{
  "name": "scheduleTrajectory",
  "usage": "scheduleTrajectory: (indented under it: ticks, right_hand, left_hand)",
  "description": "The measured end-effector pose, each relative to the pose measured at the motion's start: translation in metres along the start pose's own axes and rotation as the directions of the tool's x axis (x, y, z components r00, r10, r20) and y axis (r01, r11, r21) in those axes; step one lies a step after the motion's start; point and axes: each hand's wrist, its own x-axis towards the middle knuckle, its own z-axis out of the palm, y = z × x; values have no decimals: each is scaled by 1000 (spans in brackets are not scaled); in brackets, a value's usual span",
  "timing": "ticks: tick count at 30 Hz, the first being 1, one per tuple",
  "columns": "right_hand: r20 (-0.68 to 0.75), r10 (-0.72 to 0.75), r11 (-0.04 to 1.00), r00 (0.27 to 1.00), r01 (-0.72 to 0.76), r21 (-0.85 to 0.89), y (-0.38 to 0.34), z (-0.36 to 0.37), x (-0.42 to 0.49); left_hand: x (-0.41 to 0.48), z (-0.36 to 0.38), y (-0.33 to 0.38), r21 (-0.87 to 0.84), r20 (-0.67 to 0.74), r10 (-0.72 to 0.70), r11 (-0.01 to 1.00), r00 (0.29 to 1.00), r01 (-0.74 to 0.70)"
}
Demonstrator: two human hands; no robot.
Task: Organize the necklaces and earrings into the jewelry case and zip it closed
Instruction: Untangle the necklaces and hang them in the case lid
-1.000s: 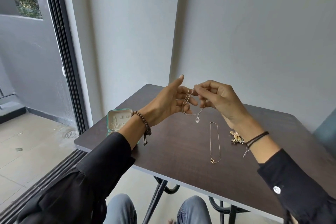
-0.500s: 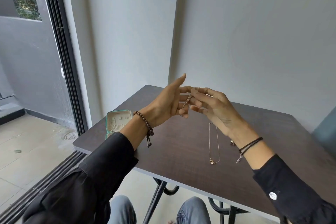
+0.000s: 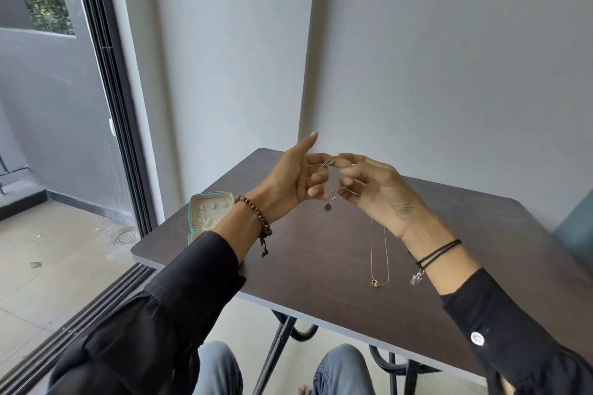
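Note:
Above the dark table (image 3: 321, 269), my left hand (image 3: 290, 181) and my right hand (image 3: 377, 191) meet around a thin chain necklace with a small round pendant (image 3: 327, 206). The chain loops over my left fingers, with the index finger pointing up. My right fingertips pinch the chain next to them, and the pendant dangles below. A second gold necklace (image 3: 379, 255) lies stretched out on the table under my right wrist. The teal jewelry case (image 3: 210, 213) stands open at the table's left edge, partly behind my left forearm.
The table sits in a corner with grey walls behind it. A sliding door track and a tiled balcony floor lie to the left. My knees and the table's black legs show below its near edge. A blue-grey object shows at the far right.
My right hand has turned and dropped slightly, still working the chain wound on my left fingers. The pendant hangs in sight again below my hands. The ornate piece seen earlier is hidden behind my right wrist.

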Motion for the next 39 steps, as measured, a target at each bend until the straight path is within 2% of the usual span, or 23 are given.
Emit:
scheduleTrajectory:
  ticks: [3, 6, 10, 14, 19, 26, 34, 36, 39]
  right_hand:
    - [10, -4, 1000, 1000, 4, 1, 1, 0, -1]
    - [25, -10, 998, 1000, 12, -70, 3, -1, -1]
    - [33, 11, 979, 999, -5, -203, 3, -1, -2]
    - [48, -3, 930, 999, 21, -367, 2, 1, -2]
    - [77, -48, 872, 996, 80, -484, 5, 4, 1]
    - [85, -45, 944, 995, 70, -324, 22, 4, 18]
    - [33, 36, 993, 999, -32, -116, 30, 19, 33]
    - [18, 63, 989, 998, -60, -135, 31, 23, 35]
    - [15, 77, 942, 997, -68, -327, 33, 28, 35]
  left_hand:
    - [3, -3, -1, -16, -50, 0, 1000, 999, 0]
    - [2, 0, 0, 16, -53, 11, 1000, 999, -10]
    - [0, 4, 2, 179, -56, 42, 983, 998, -31]
    - [0, -2, 3, 379, -40, 86, 923, 996, -64]
    - [-2, -12, 0, 439, -2, 101, 894, 995, -89]
    - [-7, -37, -10, 420, -28, 91, 905, 995, -71]
    - [-12, -52, -12, 357, -26, 107, 930, 994, -91]
    - [-13, -54, -14, 345, -36, 107, 934, 994, -88]
    - [-16, -57, -14, 305, -56, 128, 946, 990, -105]
